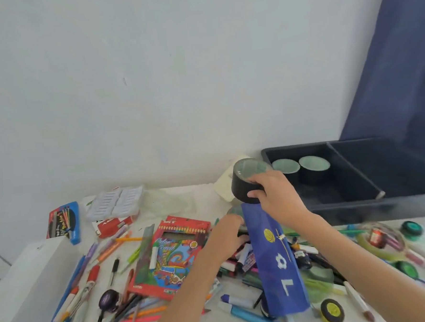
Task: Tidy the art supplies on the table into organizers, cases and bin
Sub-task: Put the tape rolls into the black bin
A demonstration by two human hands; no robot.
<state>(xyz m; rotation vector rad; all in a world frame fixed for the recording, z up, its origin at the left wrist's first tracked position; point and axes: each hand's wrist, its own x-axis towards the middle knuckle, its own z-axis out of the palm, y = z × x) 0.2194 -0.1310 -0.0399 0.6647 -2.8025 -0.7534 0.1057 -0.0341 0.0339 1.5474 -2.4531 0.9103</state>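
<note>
My right hand (275, 194) grips a wide roll of black tape (245, 181), held in the air just left of the dark divided bin (358, 201). Two similar black rolls (300, 166) stand in the bin's left compartment. My left hand (227, 232) reaches down into a heap of markers and pens (240, 261) beside a blue fabric pencil case (277, 261); whether it holds anything is hidden. A red box of colour pencils (172, 255) lies left of that hand.
Loose pens, markers and pencils (94, 280) are scattered over the white table. A blue marker pack (63, 223) and a clear plastic case (114, 203) sit at the back left. Green tape rolls (412, 228) and a yellow-centred roll (332, 311) lie at the right.
</note>
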